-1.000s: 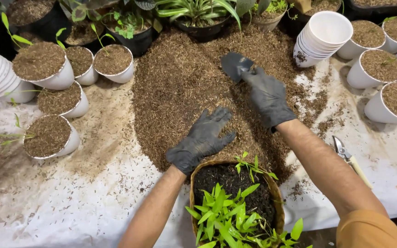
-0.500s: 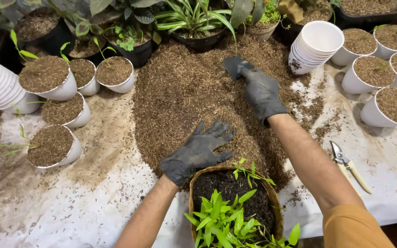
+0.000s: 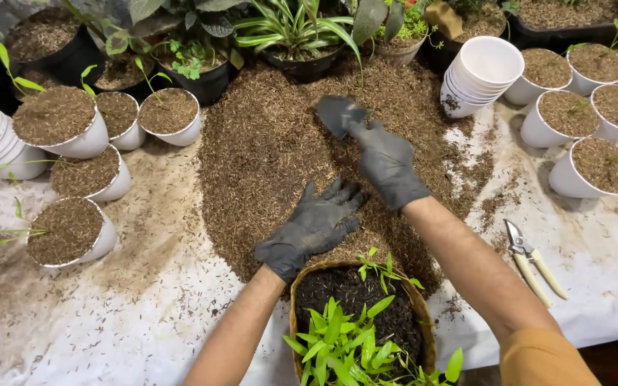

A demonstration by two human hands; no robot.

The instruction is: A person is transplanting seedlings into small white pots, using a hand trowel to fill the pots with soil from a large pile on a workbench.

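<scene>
gripping a trowel (image 3: 339, 114), right hand (image 3: 388, 161); left hand (image 3: 314, 227) fingers spread on soil pile (image 3: 266, 150).

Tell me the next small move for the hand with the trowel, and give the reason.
Probably dip the trowel into the soil heap and scoop: the right hand holds it above the heap, apparently unloaded, while the left hand rests flat on the heap behind the basket pot.

Black gloved left hand (image 3: 314, 227), right hand (image 3: 388, 163); orange sleeve (image 3: 545, 357)

Left hand (image 3: 314, 227) flat, fingers spread; right hand (image 3: 384, 159) seemingly curled, grip closed.
</scene>
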